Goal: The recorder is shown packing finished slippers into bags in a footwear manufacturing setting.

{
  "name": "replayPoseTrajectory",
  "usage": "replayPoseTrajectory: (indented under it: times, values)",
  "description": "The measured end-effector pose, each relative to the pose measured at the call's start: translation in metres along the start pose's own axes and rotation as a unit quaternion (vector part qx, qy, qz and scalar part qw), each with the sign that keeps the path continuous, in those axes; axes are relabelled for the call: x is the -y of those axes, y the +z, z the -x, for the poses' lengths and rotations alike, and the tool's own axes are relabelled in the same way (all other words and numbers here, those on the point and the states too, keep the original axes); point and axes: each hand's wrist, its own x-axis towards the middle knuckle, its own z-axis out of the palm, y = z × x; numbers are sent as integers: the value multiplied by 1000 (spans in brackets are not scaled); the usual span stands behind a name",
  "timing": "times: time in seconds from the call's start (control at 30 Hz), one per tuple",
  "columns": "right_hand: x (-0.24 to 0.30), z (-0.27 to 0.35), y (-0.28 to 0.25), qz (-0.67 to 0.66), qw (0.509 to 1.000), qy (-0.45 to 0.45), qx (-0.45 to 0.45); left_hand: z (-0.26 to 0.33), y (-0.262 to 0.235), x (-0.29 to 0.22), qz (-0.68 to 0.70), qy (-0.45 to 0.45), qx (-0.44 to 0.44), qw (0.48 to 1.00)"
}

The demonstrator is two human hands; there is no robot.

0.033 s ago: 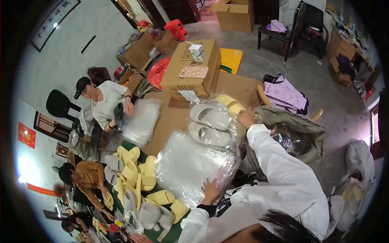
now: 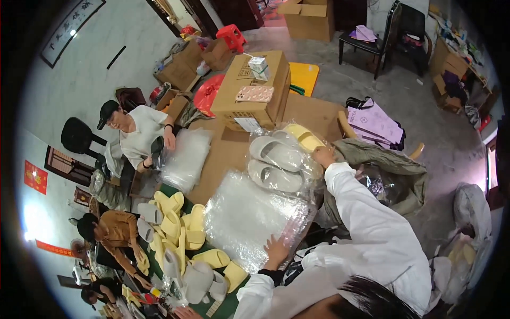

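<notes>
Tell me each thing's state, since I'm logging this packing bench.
Left hand: flat on the clear plastic bag stack.
Right hand: reaching to the bagged grey foam slippers.
Brown cardboard box: closed, small items on top.
Loose yellow foam slippers: unbagged, heaped.

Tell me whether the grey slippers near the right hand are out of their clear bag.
No: the grey slippers lie inside a clear plastic bag, which the right hand touches at its far edge.

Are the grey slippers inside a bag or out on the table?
Inside a bag. The grey slippers show through shiny clear plastic wrapped around them, and the right hand touches that bag's edge.
</notes>
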Motion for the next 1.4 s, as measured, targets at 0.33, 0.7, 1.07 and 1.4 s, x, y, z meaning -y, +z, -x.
replayPoseTrajectory:
  times: [0.33,0.7,1.07,1.4]
  values:
    - [16,10,34,-235,970,-8,-68,11,13,4,-9,25,-98,995]
    - [22,66,-4,-312,918,-70,232,43,11,31,-17,-5,-102,995]
    - [-1,-3,153,-390,910,-43,134,56,52,58,168,-31,-201,965]
    - [-7,10,76,-457,818,-7,350,72,88,71,178,-31,-204,962]
